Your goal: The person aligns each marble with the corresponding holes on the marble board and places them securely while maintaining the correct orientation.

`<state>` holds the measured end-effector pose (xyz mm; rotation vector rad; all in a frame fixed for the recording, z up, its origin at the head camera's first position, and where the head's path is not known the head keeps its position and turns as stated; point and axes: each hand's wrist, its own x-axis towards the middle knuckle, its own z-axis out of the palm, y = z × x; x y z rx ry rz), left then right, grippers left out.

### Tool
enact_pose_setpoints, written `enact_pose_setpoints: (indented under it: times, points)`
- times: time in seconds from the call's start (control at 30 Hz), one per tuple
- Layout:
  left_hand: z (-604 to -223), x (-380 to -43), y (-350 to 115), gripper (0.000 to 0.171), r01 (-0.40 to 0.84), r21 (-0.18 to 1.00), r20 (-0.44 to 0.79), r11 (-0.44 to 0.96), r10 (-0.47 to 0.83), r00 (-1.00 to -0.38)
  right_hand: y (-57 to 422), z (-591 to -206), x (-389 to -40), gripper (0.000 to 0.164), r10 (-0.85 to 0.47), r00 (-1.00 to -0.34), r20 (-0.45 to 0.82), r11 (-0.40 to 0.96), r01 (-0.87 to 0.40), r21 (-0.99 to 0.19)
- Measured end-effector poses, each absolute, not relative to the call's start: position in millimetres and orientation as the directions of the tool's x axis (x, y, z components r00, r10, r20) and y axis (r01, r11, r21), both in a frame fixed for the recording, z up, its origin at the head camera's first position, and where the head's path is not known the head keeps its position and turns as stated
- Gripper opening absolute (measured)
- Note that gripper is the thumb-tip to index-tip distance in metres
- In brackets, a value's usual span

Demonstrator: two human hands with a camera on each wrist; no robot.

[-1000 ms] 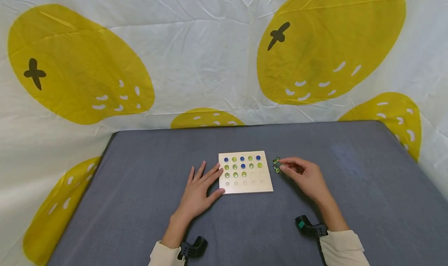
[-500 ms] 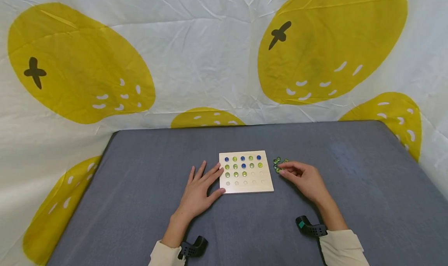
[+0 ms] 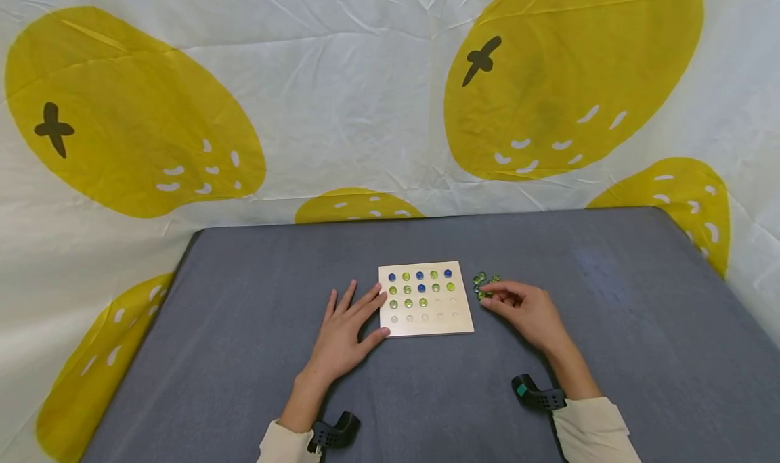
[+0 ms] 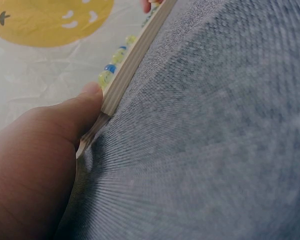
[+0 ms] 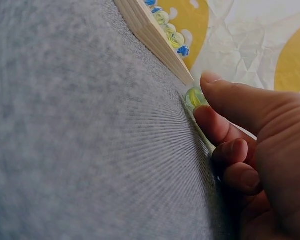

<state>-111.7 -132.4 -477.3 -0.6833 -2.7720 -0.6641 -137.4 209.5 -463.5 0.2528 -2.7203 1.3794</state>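
A pale wooden board with rows of shallow round holes lies flat on the table. Blue and yellow-green marbles fill its two far rows; the third row has green marbles on the left and bare holes on the right, and the nearest row is bare. My left hand rests spread at the board's left edge, its thumb touching the side. To the right of the board, my right hand pinches a yellow-green marble between thumb and forefinger, low over the cloth, its other fingers curled.
Several loose green marbles lie in a small cluster just beyond the right fingertips, partly hidden by them. Grey cloth covers the table. A white curtain with yellow shapes hangs behind its far edge.
My right hand has shifted slightly nearer and leftward around the marble cluster, uncovering marbles at its far right. The left hand and the board stay put.
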Motion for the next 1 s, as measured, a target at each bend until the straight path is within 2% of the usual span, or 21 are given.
enact_pose_setpoints:
  times: [1.0]
  points:
    - [-480.4,-112.5,-132.4,0.061,0.494,0.371,0.323,0.786,0.39,-0.862,207.5,-462.8,-137.3,0.017,-0.131,-0.981,0.141,0.642,-0.192,-0.742]
